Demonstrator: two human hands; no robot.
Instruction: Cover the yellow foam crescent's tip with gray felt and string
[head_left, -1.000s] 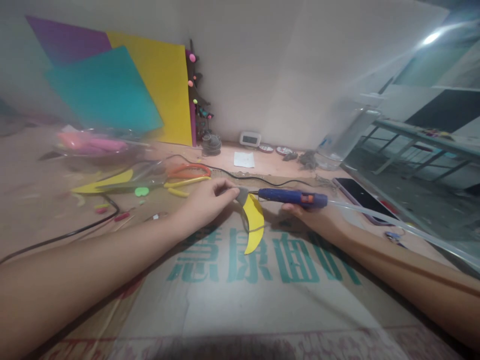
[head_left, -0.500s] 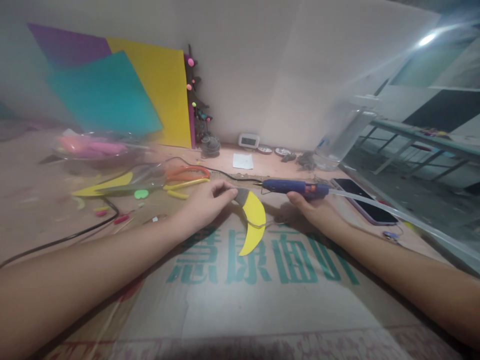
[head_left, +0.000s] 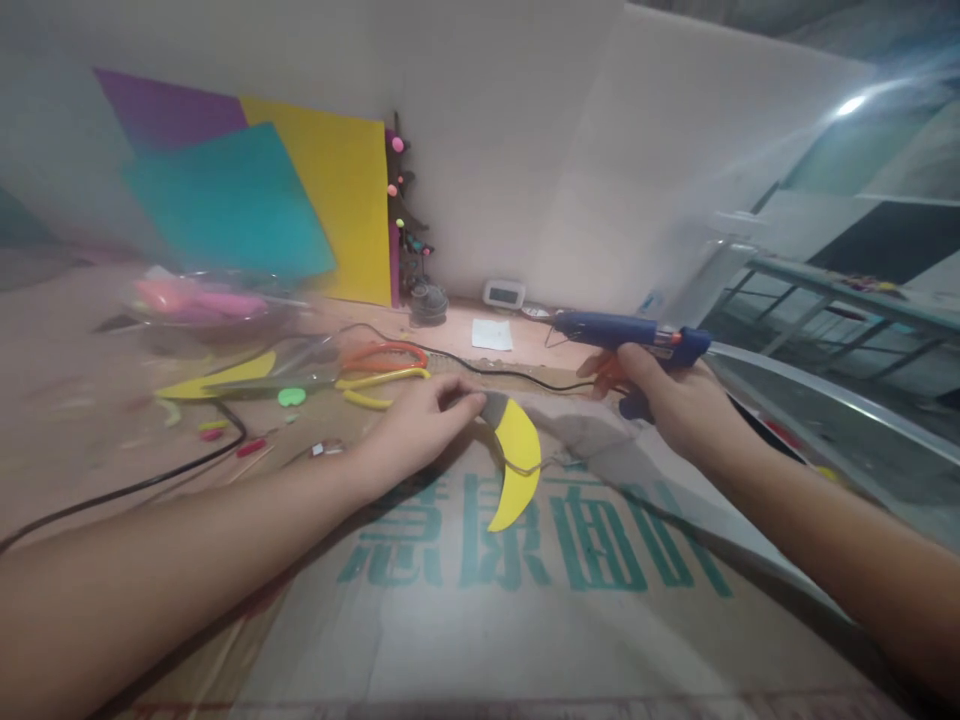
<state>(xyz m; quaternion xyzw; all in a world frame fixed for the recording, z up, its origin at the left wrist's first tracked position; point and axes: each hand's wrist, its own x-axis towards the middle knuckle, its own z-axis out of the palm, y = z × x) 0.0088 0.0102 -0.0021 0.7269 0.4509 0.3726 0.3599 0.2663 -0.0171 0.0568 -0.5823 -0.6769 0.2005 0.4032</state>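
My left hand (head_left: pixel 431 425) pinches the grey upper end of a yellow crescent-shaped piece (head_left: pixel 523 440) between thumb and fingers. A thin grey strand crosses the crescent and trails off to its right. The crescent is over a cardboard sheet (head_left: pixel 465 640) with green printed characters. My right hand (head_left: pixel 679 400) is closed around the handle of a blue glue gun (head_left: pixel 611 329), raised above the cardboard with its nozzle pointing left. The nozzle is apart from the crescent. A long translucent glue stick (head_left: pixel 810 370) sticks out of the gun's back end.
Scissors (head_left: pixel 386 375) with orange and yellow handles lie left of my left hand. A black cord (head_left: pixel 525 376) runs behind my hands. A small white clock (head_left: pixel 504 293) and a white paper (head_left: pixel 491 335) are by the wall. Coloured sheets (head_left: pixel 225 200) lean at back left.
My right hand has lifted the glue gun up and to the right, away from the crescent, and its grip now wraps the handle. My left hand keeps hold of the crescent.
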